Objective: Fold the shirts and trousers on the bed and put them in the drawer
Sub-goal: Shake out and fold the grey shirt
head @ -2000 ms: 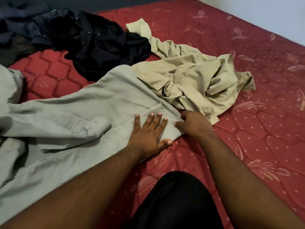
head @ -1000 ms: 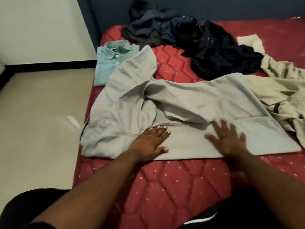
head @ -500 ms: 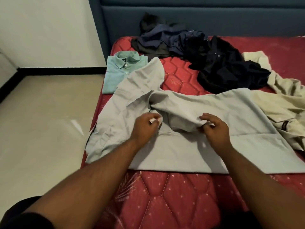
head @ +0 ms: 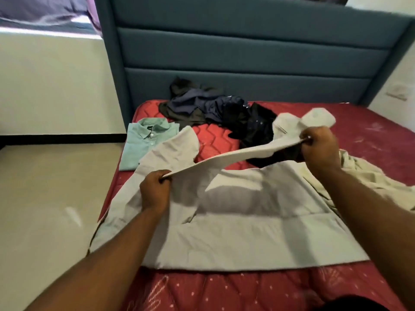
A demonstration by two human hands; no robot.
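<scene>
- the bed, a red quilted mattress against a blue padded headboard, carries every garment in sight; no drawer shows in the head view, so nothing can be said of what is in it.
- the grey shirt lies spread flat across the near side of the mattress, its body on the bed and its sleeve lifted clear and stretched taut between the hands.
- it looks light, thin and limp: it should sag wherever it is unsupported, so two spaced grips along an edge or seam suit it best.
- the dark heap of unfolded clothes sits near the headboard; a beige garment lies crumpled at the right, touching the grey shirt.
- a green shirt, folded with collar up, rests at the left edge.
- the right hand pinches the sleeve's cuff end, fingers curled tight.
- the left hand grips the sleeve near the shoulder, fingers closed on the cloth.
</scene>
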